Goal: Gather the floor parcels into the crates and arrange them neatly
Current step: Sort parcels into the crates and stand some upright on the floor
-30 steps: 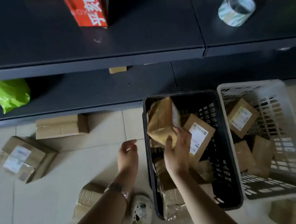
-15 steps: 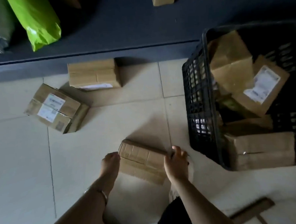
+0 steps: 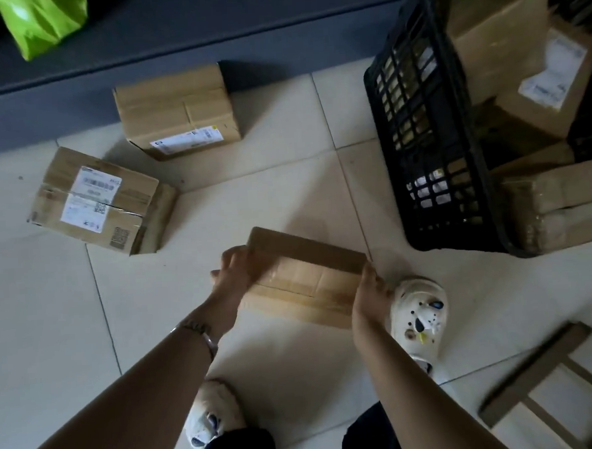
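Centre of frame: the flat parcel point(image 3: 307, 278), a brown taped carton, lay between your two hands, low over the tiled floor point(image 3: 70, 322). Whether its underside touched the tile could not be told.

Grip: your left hand point(image 3: 237, 272) clasped the parcel's left short end with its fingers curled over the upper corner. Your right hand point(image 3: 370, 296) clamped the right short end, thumb laid along the top corner. The parcel therefore spanned the whole gap between your palms, each hand closed on one end.

Orientation: the long axis ran left to right across the frame and dropped slightly toward the right. The broad taped face was turned toward you, and the far long edge was raised.

Surroundings: the black crate point(image 3: 419, 115) stood at the upper right, near the parcel's right end but apart from it, with several cartons inside. A one-label parcel point(image 3: 175, 110) sat on the floor at upper centre against the dark shelf base point(image 3: 209, 33), and a two-label parcel point(image 3: 98, 203) lay at left, just beside it. A green bag point(image 3: 44, 21) occupied the upper left corner. A white clog point(image 3: 419, 310) showed just right of your right hand.
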{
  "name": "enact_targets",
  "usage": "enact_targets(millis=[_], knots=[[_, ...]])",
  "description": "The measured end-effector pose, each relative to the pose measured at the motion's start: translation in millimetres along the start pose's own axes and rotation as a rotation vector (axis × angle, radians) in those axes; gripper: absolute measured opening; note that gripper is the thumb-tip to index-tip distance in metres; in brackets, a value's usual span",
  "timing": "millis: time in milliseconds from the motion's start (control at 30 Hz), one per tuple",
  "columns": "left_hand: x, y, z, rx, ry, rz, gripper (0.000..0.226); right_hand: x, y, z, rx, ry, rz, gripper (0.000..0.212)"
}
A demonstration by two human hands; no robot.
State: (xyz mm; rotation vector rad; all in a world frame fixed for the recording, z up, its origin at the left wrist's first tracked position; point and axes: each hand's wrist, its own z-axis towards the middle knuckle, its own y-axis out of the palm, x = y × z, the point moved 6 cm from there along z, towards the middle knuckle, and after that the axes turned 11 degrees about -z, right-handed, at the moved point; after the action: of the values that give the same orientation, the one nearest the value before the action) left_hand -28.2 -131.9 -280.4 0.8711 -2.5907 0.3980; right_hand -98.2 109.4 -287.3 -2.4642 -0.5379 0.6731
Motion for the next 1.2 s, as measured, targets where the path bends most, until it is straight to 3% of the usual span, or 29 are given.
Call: enact_targets(millis=[67, 133, 300, 367, 433, 533, 633, 700, 867, 933, 1067, 1200], knots=[[31.5, -13.8, -10.6, 0.041, 0.056, -0.089, 0.036, -15.0, -18.6, -9.9, 0.093, 0.001, 0.164, 0.046], [73.7, -24.6, -31.2, 0.041, 0.117, -0.132, 0.041, -44.4, -35.9, -27.2, 0.071, -0.003, 0.296, 0.037], [191.7, -33.9, -109.1, -0.117, 0.278, -0.297, 0.026, -143.8, -78.3, -70.2, -0.195, -0.023, 0.532, 0.051], [236.0, -28.5, -149.6, -0.26, 0.27, -0.358, 0.023, -186.7, -106.8, -87.5, -0.254, -0.064, 0.57, 0.039], [280.3, -20.5, -192.5, -0.374, 0.354, -0.423, 0.044, -230.2, -138.8, -105.5, -0.292, -0.152, 0.578, 0.037], [335.9, -6.7, -241.1, -0.371, 0.508, -0.422, 0.061, -296.6, -188.4, -127.9, -0.358, -0.268, 0.556, 0.032], [376.8, 14.3, -270.8, -0.297, 0.578, -0.461, 0.045, -353.2, -231.7, -139.6, -0.379, -0.408, 0.536, 0.046], [393.6, 36.4, -281.1, -0.277, 0.602, -0.452, 0.034, -383.7, -258.4, -142.6, -0.361, -0.508, 0.535, 0.044], [410.5, 110.0, -285.8, -0.238, 0.611, -0.351, 0.046, -412.5, -301.7, -106.5, -0.3, -0.554, 0.395, 0.042], [403.9, 147.9, -278.4, -0.196, 0.589, -0.262, 0.048, -406.7, -313.8, -73.3, -0.282, -0.52, 0.306, 0.038], [380.5, 237.1, -254.1, -0.285, 0.554, -0.167, 0.051, -379.0, -350.6, 7.0, -0.134, -0.458, 0.072, 0.058], [365.4, 318.6, -216.8, -0.318, 0.505, -0.003, 0.065, -353.1, -383.2, 85.2, -0.048, -0.418, -0.04, 0.06]])
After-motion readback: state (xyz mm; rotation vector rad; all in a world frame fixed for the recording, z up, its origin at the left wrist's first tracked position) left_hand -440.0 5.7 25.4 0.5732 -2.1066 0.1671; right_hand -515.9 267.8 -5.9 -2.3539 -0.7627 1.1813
